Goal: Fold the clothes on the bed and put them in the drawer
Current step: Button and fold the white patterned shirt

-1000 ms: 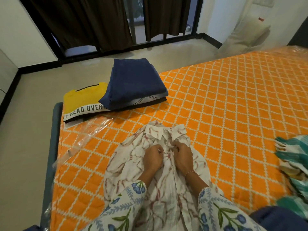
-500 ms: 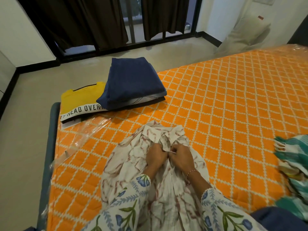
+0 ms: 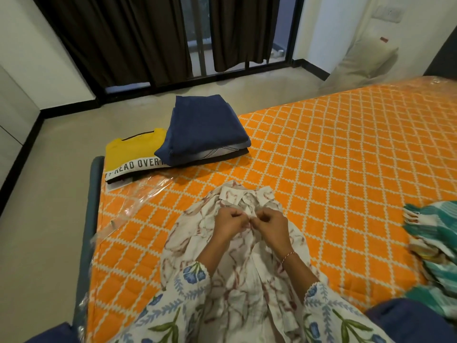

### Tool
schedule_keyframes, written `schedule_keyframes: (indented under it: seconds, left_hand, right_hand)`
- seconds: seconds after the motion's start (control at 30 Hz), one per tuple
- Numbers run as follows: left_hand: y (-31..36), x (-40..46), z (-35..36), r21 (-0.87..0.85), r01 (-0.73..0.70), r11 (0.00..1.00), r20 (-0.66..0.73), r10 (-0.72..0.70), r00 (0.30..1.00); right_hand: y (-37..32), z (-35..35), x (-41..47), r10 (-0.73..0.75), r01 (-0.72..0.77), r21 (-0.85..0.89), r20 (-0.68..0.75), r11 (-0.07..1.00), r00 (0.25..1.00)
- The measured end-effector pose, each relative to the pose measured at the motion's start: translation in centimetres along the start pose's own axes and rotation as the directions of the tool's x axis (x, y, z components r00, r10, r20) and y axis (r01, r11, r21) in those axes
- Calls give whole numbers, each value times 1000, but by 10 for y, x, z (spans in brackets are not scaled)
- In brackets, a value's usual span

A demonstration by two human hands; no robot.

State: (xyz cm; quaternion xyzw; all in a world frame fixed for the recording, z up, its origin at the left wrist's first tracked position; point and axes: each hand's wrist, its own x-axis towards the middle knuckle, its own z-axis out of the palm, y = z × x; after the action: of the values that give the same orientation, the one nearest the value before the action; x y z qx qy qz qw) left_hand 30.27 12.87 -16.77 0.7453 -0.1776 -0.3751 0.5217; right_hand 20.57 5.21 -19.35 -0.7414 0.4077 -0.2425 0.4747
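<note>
Shirt (image 3: 232, 280) | collar far, placket toward person | hands (image 3: 228, 222) (image 3: 270, 225) pinching placket

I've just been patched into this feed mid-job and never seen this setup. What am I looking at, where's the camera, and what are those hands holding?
There is no machine here: a person works with bare hands, and the one camera sits on their head, looking forward and down. The left hand and right hand both pinch the front of a white patterned shirt, just below its collar, where the two edges meet. The shirt lies on an orange bed. At the bed's far corner a folded navy garment rests partly on a folded yellow shirt. A teal striped cloth lies unfolded at the right edge.
</note>
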Motion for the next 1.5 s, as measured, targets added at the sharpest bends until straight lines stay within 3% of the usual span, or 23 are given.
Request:
schedule_keyframes:
  seconds: [0.17, 0.37, 0.63, 0.87, 1.03, 1.2, 1.37, 1.43, 1.5]
  left_hand:
    - [8, -11, -2, -91, 13, 996, 7, -12, 1000]
    - [11, -13, -1, -66, -3, 998, -16, 2, 1000]
    - [9, -17, 1, -79, -27, 997, -45, 24, 999]
    - [5, -17, 1, 9, -68, 998, -21, 68, 997]
    - [4, -16, 2, -52, -34, 998, -14, 33, 999]
    - [-1, -12, 7, -125, 53, 991, -88, -64, 994]
    - [0, -14, 9, -326, 139, 935, -99, -179, 979]
    - [-2, -12, 10, -327, 140, 935, -89, -178, 980]
    - [-6, -11, 11, -280, 114, 953, -79, -141, 987]
  right_hand:
    - [0, -2, -3, -4, 3, 134, 4, 991, 1000]
    - [4, 1, -11, 63, -57, 309, -8, 949, 998]
    - [1, -3, -11, 10, -19, 312, 29, 950, 1000]
    - [-6, -18, -9, 121, -182, 362, 184, 914, 975]
    - [-9, -14, -7, 65, -89, 241, 108, 966, 992]
    - [-11, -1, -6, -23, 25, -64, 34, 998, 999]
    - [-14, 4, -10, -104, 103, -194, 7, 976, 995]
    - [-13, 1, -10, -41, 40, -111, -6, 993, 999]
    - [-16, -3, -10, 123, -124, 121, 21, 985, 992]
